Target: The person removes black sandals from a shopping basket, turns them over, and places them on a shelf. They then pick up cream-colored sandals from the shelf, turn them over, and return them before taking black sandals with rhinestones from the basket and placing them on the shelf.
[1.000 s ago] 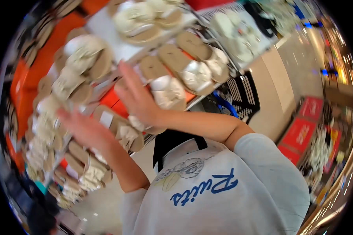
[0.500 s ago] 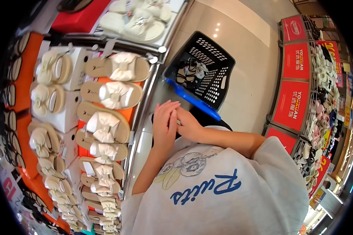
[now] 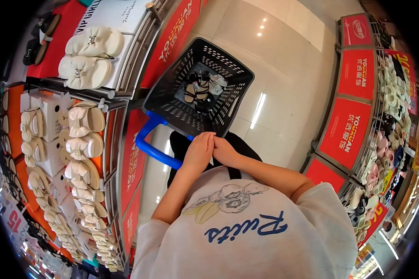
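Observation:
My left hand (image 3: 200,151) and my right hand (image 3: 225,151) meet in front of my body, fingers folded in against each other, with no object visible in either. They overlap the near edge of a black perforated basket (image 3: 232,83) in the view, and contact with it cannot be told. Strappy dark sandals (image 3: 196,90) and a pale item (image 3: 217,84) lie inside the basket. Its blue handle (image 3: 146,145) hangs out to the left of my left hand, touched by neither hand.
At left, a metal rack (image 3: 111,160) holds rows of cream bow slippers (image 3: 84,145) and white bow slippers (image 3: 94,42). Red panels (image 3: 345,132) front another shoe rack at right. Glossy floor tiles (image 3: 284,74) run between the racks.
The basket appears lower and further left, with its handle swung to the left. The left rack has shifted left in view, uncovering red panels. My hands stay together, with fewer fingers showing.

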{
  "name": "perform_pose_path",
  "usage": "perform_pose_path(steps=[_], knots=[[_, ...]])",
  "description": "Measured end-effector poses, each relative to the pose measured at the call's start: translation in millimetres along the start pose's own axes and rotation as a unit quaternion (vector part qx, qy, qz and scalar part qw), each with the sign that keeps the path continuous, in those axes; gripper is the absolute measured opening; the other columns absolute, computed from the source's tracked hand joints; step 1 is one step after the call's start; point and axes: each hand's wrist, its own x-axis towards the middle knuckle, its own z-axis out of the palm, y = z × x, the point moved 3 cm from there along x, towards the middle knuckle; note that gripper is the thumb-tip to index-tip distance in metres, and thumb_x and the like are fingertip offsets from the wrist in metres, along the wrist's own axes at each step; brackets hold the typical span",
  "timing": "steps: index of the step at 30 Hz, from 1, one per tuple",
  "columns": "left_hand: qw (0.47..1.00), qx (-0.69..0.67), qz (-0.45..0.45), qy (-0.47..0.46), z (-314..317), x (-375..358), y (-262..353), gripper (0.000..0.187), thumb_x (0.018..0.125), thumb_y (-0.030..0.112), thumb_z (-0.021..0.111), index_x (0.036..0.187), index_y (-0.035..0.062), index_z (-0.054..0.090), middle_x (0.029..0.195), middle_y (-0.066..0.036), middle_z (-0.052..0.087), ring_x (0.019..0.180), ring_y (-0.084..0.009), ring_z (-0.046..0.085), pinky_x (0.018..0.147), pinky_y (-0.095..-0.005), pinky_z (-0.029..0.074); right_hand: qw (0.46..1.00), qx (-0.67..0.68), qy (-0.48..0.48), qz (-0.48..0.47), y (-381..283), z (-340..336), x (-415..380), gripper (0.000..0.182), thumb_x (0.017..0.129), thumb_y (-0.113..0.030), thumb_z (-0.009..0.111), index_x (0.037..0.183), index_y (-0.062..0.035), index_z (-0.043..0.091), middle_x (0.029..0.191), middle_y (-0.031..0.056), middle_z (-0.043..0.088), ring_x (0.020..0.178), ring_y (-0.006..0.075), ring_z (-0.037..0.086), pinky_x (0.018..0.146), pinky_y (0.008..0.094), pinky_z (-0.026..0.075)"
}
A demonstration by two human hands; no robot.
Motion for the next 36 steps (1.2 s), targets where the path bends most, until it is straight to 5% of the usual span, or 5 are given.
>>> perform_pose_path(steps=[9,12,16,25,36], knots=[[0.944,-0.035,-0.088,-0.316,39,163,-72,0.035,0.087,0.029,0.046,0.101,-0.0011,0.059,0.095,-0.013,0.063,0.089,-0.023,0.06,0.079,-0.0307,0.045,0.985,0.126,0.115,0.023,55,-48,108,0.023,0.085,-0.014,0.049,0.1,0.0017,0.058,0.095,0.0151,0.062,0.093,0.025,0.058,0.082,0.0326,0.043],[0.899,-0.355,-0.19,-0.173,53,218,-146,0.034,0.082,0.027,0.049,0.098,-0.0005,0.062,0.095,-0.014,0.064,0.083,-0.0206,0.061,0.074,-0.03,0.047,0.961,0.239,0.102,0.089,99,-69,162,0.028,0.085,-0.017,0.047,0.105,0.0003,0.058,0.099,0.0065,0.063,0.091,0.0114,0.055,0.078,0.0217,0.04],[0.959,-0.014,-0.266,0.092,60,246,-284,0.035,0.085,0.028,0.049,0.101,-0.001,0.06,0.097,-0.016,0.063,0.089,-0.0264,0.06,0.081,-0.0334,0.044,0.923,0.283,0.165,0.203,163,-96,222,0.03,0.083,-0.016,0.051,0.109,-0.0014,0.057,0.095,0.0058,0.063,0.084,0.0128,0.055,0.074,0.0237,0.041],[0.932,-0.112,-0.327,0.112,104,249,-488,0.027,0.089,0.019,0.046,0.101,-0.0004,0.061,0.1,-0.013,0.063,0.097,-0.0231,0.058,0.088,-0.0308,0.042,0.971,0.005,0.207,0.123,324,-142,388,0.039,0.07,-0.029,0.071,0.093,0.0012,0.064,0.094,0.0113,0.064,0.088,0.02,0.058,0.078,0.0324,0.043],[0.894,-0.199,-0.378,0.135,154,326,-544,0.048,0.08,0.024,0.063,0.113,-0.006,0.045,0.098,-0.013,0.061,0.093,-0.0218,0.057,0.086,-0.0297,0.041,0.904,0.278,0.193,0.262,370,-106,454,0.039,0.077,-0.029,0.069,0.102,-0.0013,0.058,0.1,0.0042,0.057,0.092,0.0143,0.051,0.084,0.0285,0.038]])
